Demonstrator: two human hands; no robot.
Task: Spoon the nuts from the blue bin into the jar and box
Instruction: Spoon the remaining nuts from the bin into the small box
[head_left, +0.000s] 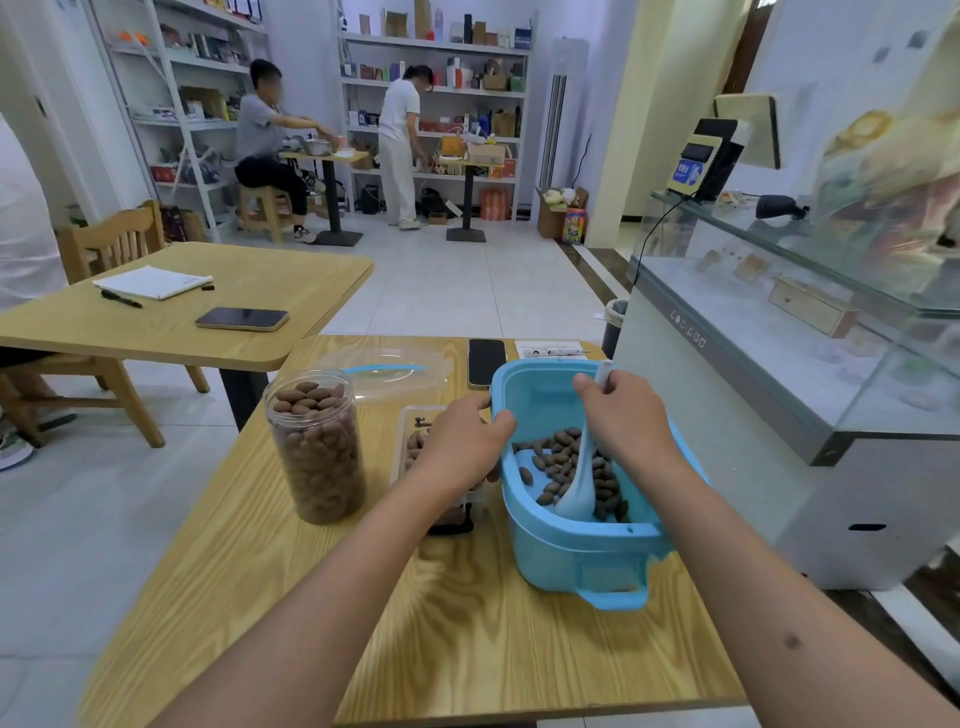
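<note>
A blue bin (571, 551) stands on the wooden table (467, 649), with brown nuts (561, 454) on its floor. My right hand (623, 415) grips the handle of a white spoon (579, 493) whose bowl lies among the nuts. My left hand (462, 441) grips the bin's left rim. A clear jar (317, 447), filled with nuts nearly to the top, stands to the left. Between jar and bin sits a clear box (410, 441) holding some nuts, mostly hidden by my left hand and forearm.
A clear lid with a blue seal (384, 371), a phone (485, 362) and a paper slip (550, 349) lie at the table's far edge. A glass counter (779, 364) stands close on the right. A second table (171, 312) stands to the left; two people work at the back.
</note>
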